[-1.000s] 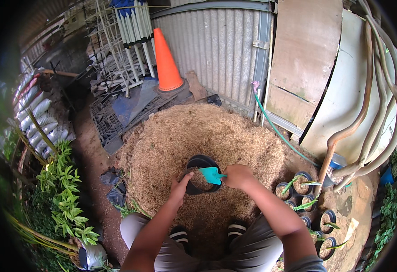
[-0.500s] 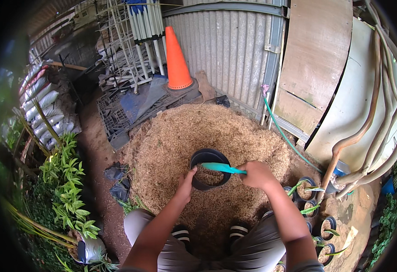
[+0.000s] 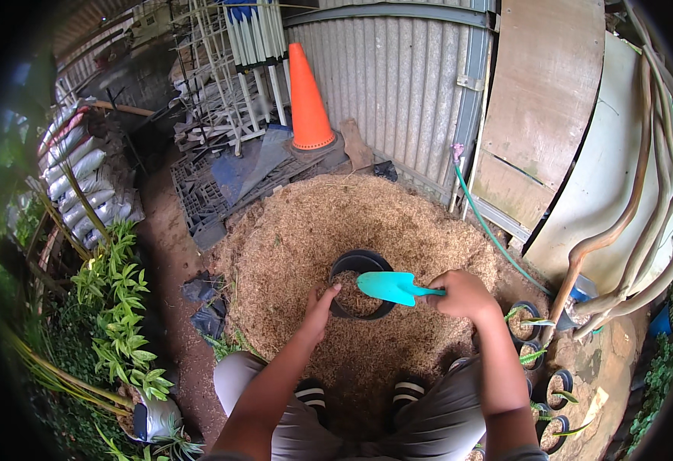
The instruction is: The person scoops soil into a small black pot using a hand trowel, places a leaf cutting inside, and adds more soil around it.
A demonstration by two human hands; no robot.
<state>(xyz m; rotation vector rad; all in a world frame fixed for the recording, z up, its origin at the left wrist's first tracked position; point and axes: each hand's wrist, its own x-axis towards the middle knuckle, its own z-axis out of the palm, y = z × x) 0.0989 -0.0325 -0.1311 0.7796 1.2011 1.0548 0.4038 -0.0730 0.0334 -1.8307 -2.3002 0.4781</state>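
Note:
My right hand is closed round the handle of a turquoise hand trowel. The trowel's blade lies over the right side of a black plant pot, its tip pointing left. Brown, crumbly material shows inside the pot. At the pot's left edge, my left hand grips the rim, thumb on top. Beneath and around the pot spreads a wide mound of light brown wood shavings or husks.
Several small potted plants stand right of my legs, near bent wooden stems. A green hose runs along the wall. An orange traffic cone stands behind the mound. Stacked sacks and leafy plants line the left.
The trowel has shifted right with my right hand and turned, so its blade now shows broad side up. My left hand stays on the pot's rim.

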